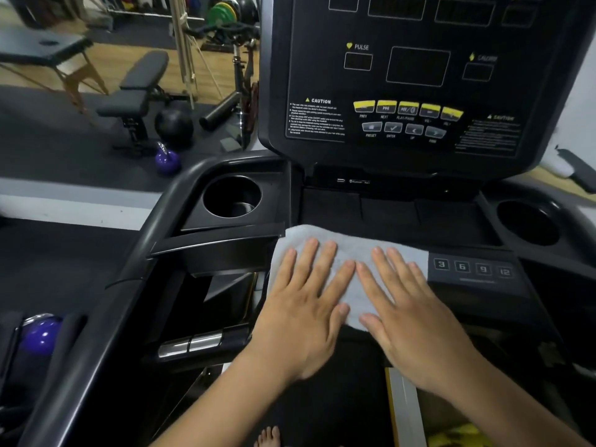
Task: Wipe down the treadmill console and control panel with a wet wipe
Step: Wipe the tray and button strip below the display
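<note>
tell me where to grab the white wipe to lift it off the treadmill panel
Take the wipe by its far left corner, coming in from the left. It lies flat under the left hand and right hand, so its middle offers nothing to pinch. That corner is uncovered and seems to reach the edge of the panel, where a thumb could probably slip under.
</note>
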The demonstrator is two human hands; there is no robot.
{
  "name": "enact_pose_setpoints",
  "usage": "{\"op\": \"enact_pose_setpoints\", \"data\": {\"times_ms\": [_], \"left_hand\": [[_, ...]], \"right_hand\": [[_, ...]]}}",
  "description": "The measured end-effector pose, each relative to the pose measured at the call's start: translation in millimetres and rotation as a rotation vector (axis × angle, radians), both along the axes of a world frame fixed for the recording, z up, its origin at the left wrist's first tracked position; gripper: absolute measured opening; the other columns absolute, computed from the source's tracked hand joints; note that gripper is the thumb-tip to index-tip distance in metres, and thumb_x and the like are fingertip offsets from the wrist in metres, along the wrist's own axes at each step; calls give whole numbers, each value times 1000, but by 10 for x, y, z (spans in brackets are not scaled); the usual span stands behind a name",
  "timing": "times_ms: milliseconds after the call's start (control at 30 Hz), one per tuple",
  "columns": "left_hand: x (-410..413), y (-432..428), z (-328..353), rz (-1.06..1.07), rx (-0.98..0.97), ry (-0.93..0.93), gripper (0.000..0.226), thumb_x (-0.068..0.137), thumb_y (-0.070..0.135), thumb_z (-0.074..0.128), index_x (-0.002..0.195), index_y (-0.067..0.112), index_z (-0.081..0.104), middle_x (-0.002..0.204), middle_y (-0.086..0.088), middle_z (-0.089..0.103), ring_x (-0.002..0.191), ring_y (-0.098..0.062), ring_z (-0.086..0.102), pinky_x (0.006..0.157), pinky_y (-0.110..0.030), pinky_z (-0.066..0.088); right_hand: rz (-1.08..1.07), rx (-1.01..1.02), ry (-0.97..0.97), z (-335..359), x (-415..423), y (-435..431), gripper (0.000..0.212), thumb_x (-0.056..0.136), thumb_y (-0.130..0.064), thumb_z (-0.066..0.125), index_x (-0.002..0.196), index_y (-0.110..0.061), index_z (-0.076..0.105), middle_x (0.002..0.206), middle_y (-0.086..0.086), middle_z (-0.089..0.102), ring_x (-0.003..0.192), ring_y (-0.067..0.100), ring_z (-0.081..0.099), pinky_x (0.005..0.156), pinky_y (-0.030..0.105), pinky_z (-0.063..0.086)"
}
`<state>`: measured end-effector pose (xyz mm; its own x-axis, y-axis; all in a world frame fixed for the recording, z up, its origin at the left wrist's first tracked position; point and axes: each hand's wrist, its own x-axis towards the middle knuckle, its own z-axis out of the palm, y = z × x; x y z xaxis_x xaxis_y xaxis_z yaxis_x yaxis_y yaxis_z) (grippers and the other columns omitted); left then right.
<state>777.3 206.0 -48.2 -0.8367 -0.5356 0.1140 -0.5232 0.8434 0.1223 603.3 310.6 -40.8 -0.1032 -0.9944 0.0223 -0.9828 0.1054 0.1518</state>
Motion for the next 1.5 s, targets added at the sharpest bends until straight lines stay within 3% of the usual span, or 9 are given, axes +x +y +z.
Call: {"op": "enact_pose_setpoints", "data": {"times_ms": [267, 367, 533, 733, 933, 1100, 1267, 1400, 1500], "left_hand": [[-445, -137, 105, 24, 14, -16, 68, 94, 47, -9, 157, 21, -9, 166, -9, -10, 151, -30, -20, 121, -50, -11], [-379, -67, 61, 6, 6, -14, 67, 98, 49, -4, 158, 20, -5, 166, -10, -9, 151, -30, -19, 122, -51, -6], [-247, 158, -58, -34, -12, 3, 61, 103, 48, 9, 159, 22, 8, 166, -10, 2, 153, -32, -9, 123, -54, 2], [-499, -124, 97, -19, 2, -28, 68, 95, 48, -13, 157, 23, -9, 166, -7, -11, 151, -27, -20, 122, -48, -11], [-13, 192, -99, -84, -37, 30, 60, 106, 45, 13, 159, 17, 14, 166, -10, 10, 153, -33, 1, 121, -53, 13], [-148, -99, -25, -29, -37, 40, 62, 104, 48, 8, 158, 18, 18, 165, -10, 14, 153, -32, 2, 121, -51, 10], [-20, -175, -29, 80, -22, 62, 60, 104, 44, 10, 158, 18, 14, 166, -10, 11, 153, -31, -2, 120, -51, 4], [360, 187, -118, 51, 7, 47, 62, 104, 47, 22, 158, 17, 18, 165, -12, 13, 153, -33, 4, 117, -56, 11], [278, 82, -33, 48, 57, 24, 65, 102, 55, 13, 159, 24, 11, 167, -6, 4, 153, -29, -11, 119, -52, 1]], "right_hand": [[-94, -12, -93, 119, -222, -315, 67, 97, -50, 5, 154, -14, 6, 164, 11, 1, 151, 27, -5, 121, 45, 0], [-89, -2, -96, 82, -170, -169, 64, 98, -51, 2, 154, -20, 0, 163, 7, -7, 150, 25, -12, 122, 43, -5], [-114, 28, -77, 17, -160, 153, 62, 101, -49, 13, 155, -19, 13, 164, 10, 8, 151, 28, 4, 120, 45, 7], [-230, 38, -151, 195, -99, -239, 72, 86, -50, -12, 151, -20, -15, 162, 9, -19, 148, 28, -20, 119, 44, -11], [-142, 99, -125, 35, 62, 158, 68, 96, -52, 20, 156, -23, 5, 164, 10, 5, 151, 32, 1, 122, 48, 6], [-189, 94, -150, 265, 70, -215, 70, 90, -61, -5, 149, -29, -24, 157, 4, -33, 144, 26, -31, 117, 42, -16], [-155, 49, -170, 200, 322, -409, 61, 102, -46, 7, 154, -22, -13, 162, 7, -21, 147, 30, -24, 120, 48, -10], [-38, 93, -134, 50, 393, -63, 65, 97, -49, 25, 156, -23, 13, 164, 8, 8, 151, 34, 4, 115, 52, 11], [-41, 103, -134, 122, 251, -132, 67, 94, -60, 7, 154, -33, -6, 163, 0, -13, 149, 26, -16, 120, 45, -4]]}}
